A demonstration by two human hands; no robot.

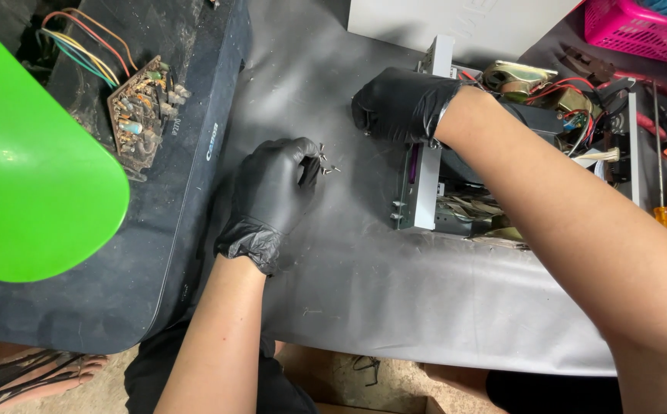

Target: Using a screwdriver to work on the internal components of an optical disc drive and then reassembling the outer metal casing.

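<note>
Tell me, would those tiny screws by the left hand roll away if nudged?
Probably a little: the screws look small, light and round-shanked, lying loose on the smooth grey sheet. Heads likely make them curve, not run straight. The gloved left hand may find them fiddly.

pink basket (640, 27): cut by top edge | screws (327, 159): too small | chassis (425, 176): partly behind arm
</note>
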